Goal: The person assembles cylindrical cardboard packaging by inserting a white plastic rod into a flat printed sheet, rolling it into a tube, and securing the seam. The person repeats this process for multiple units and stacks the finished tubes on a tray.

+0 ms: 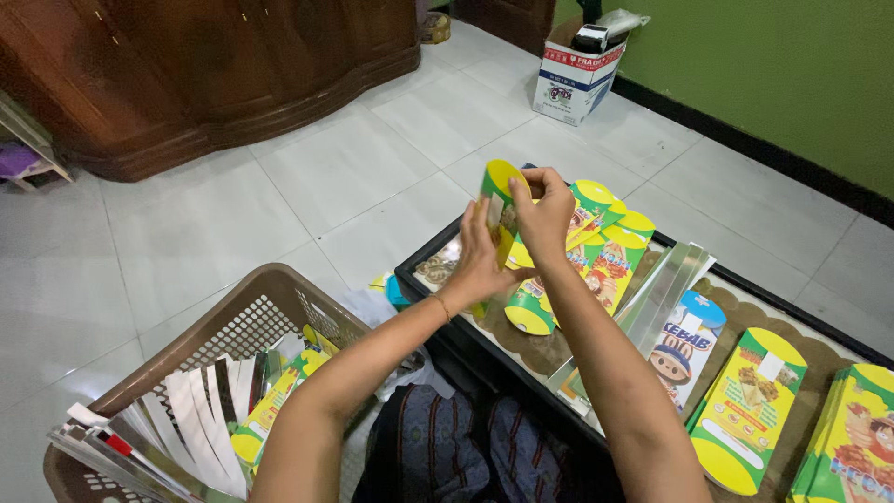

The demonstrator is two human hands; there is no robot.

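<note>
Dark patterned cloth (pixel 447 447) over the lap is seen nearest the camera, with a brown plastic basket (pixel 233 321) at its left, in which flat packaging sleeves (pixel 200 419) are stood on edge. Beyond the lap a black-rimmed tray (pixel 424 256) is laid on the white tiled floor (pixel 214 205).

A yellow-and-green printed carton (pixel 501 200) is held up above the tray's far left corner. It is gripped from below by the left hand (pixel 480 265), whose fingers are closed around its lower part, and pinched at its top edge by the right hand (pixel 545 214), fingers together on the rounded flap. The carton is judged to be in the course of being folded into shape, with the end flap being pressed in. For the next move, a firm hold on the body would be called for while the flap is tucked home.

Finished cartons (pixel 596 251) are piled along the tray's far edge, and flat blanks (pixel 750 410) are lain toward its right end beside a clear plastic strip (pixel 666 293). A cardboard box (pixel 577 70) is stood by the green wall (pixel 773 65).
</note>
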